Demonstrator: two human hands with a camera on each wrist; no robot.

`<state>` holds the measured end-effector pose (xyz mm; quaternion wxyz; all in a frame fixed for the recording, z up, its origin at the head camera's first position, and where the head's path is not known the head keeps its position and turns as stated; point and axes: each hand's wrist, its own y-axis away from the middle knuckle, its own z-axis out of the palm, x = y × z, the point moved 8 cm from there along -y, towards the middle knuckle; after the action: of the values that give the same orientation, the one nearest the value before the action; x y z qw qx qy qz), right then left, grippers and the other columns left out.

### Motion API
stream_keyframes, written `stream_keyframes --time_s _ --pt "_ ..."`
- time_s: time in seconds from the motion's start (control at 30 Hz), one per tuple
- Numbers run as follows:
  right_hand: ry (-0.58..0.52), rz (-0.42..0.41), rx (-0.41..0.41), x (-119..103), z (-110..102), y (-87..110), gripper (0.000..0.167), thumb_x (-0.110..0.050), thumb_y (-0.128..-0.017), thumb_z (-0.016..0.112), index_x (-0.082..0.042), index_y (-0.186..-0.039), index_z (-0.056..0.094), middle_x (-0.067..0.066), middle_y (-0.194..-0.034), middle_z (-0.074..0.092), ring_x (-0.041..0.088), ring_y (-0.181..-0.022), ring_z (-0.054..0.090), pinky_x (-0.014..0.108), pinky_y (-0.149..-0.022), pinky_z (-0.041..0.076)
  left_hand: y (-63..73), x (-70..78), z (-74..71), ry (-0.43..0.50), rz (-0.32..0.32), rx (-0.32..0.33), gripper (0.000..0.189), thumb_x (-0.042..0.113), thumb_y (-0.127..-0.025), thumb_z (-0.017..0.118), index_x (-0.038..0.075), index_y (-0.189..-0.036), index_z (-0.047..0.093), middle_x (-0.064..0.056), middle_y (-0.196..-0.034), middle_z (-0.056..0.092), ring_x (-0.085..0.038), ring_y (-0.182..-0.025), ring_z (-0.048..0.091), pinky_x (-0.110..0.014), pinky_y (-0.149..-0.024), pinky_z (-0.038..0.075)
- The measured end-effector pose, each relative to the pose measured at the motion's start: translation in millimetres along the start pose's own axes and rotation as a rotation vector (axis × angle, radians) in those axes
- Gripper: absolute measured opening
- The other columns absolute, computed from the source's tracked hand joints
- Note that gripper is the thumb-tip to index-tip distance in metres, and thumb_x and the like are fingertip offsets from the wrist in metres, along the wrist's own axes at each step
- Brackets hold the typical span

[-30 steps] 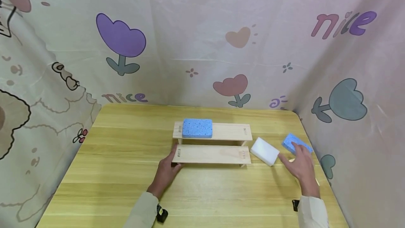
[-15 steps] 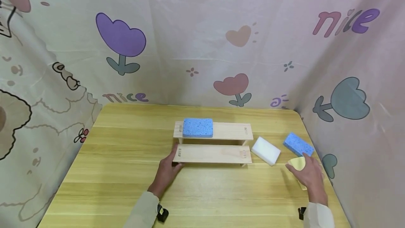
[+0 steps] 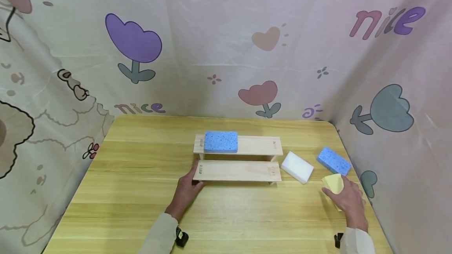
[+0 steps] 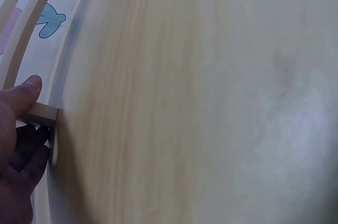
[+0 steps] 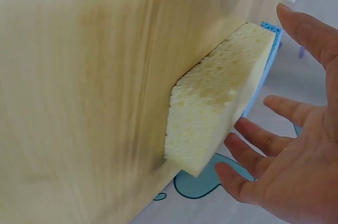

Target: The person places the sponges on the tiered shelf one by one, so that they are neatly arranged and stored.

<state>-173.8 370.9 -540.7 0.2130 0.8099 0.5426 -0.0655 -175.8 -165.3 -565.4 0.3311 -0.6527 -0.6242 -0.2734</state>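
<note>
A two-tier wooden rack (image 3: pixel 238 170) stands mid-table, a blue sponge (image 3: pixel 221 142) lying at the left of its back tier. At the rack's left end, my left hand (image 3: pixel 185 191) grips the wood; the left wrist view has the thumb (image 4: pixel 30 89) above a wooden piece and the fingers below. My right hand (image 3: pixel 349 199) is over a yellow sponge (image 3: pixel 332 183), partly hiding it. In the right wrist view, that hand's fingers are spread, its fingertips close beside the yellow sponge (image 5: pixel 216 86), which it does not grasp.
Between the rack and my right hand lies a white sponge (image 3: pixel 297 167). Another blue sponge (image 3: pixel 333 160) is just behind the yellow one, near the right edge of the wood-grain table (image 3: pixel 141 214). A patterned curtain (image 3: pixel 197 42) hangs around the back and sides.
My right hand has moved from the right-hand blue sponge, nearer to me and slightly right, to the yellow sponge. The left hand keeps its place at the rack.
</note>
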Motion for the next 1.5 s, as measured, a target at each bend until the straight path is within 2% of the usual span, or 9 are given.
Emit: stream_keyframes --time_s 0.23,0.57,0.83,1.17,1.37,1.5 --pt "0.012 -0.008 -0.038 4.2 3.2 -1.8 0.103 -0.057 -0.079 0.065 0.003 -0.148 0.016 0.042 -0.138 0.024 0.059 -0.118 0.031 0.07 -0.084 0.036 -0.7 1.8 -1.1 -0.025 0.025 0.014 0.087 0.015 -0.081 0.075 0.015 -0.152 0.024 -0.018 -0.14 0.049 -0.033 -0.121 0.055 -0.043 -0.094 0.052" --pt "0.008 0.011 -0.081 9.8 7.4 -2.8 0.103 -0.054 -0.082 0.064 0.003 -0.149 0.01 0.044 -0.139 0.021 0.061 -0.119 0.029 0.071 -0.088 0.033 -1.1 -0.1 -0.1 -0.024 0.015 0.01 0.087 0.014 -0.081 0.075 0.016 -0.151 0.025 -0.017 -0.141 0.048 -0.033 -0.124 0.053 -0.044 -0.098 0.049" --pt "0.014 0.002 -0.077 12.4 9.4 -3.4 0.099 -0.051 -0.083 0.062 0.005 -0.148 0.013 0.044 -0.137 0.024 0.062 -0.117 0.031 0.071 -0.085 0.034 -0.9 0.8 -0.7 -0.022 0.045 0.027 0.088 0.013 -0.079 0.076 0.014 -0.151 0.025 -0.019 -0.138 0.052 -0.032 -0.119 0.057 -0.042 -0.091 0.053" --pt "-0.024 0.014 -0.029 14.8 14.5 -6.9 0.086 -0.037 -0.083 0.063 0.002 -0.146 0.02 0.041 -0.137 0.027 0.061 -0.118 0.031 0.071 -0.086 0.032 -0.2 0.2 -4.2 -0.014 0.019 0.006 0.086 0.014 -0.081 0.075 0.012 -0.151 0.025 -0.018 -0.14 0.05 -0.032 -0.123 0.054 -0.043 -0.094 0.052" --pt "-0.034 0.005 -0.019 11.4 14.0 -6.5 0.083 -0.036 -0.084 0.063 0.002 -0.146 0.022 0.041 -0.136 0.028 0.061 -0.117 0.032 0.07 -0.086 0.032 1.0 -0.9 -5.6 -0.015 0.016 0.01 0.087 0.013 -0.08 0.075 0.013 -0.151 0.025 -0.017 -0.141 0.049 -0.032 -0.124 0.053 -0.042 -0.095 0.051" --pt "-0.03 0.013 -0.022 15.7 9.6 -4.5 0.084 -0.036 -0.084 0.063 0.002 -0.146 0.021 0.041 -0.135 0.029 0.061 -0.117 0.033 0.07 -0.086 0.032 -1.2 0.0 -0.1 0.002 0.014 -0.006 0.085 0.015 -0.082 0.074 0.015 -0.152 0.024 -0.016 -0.141 0.049 -0.031 -0.124 0.053 -0.041 -0.096 0.051"
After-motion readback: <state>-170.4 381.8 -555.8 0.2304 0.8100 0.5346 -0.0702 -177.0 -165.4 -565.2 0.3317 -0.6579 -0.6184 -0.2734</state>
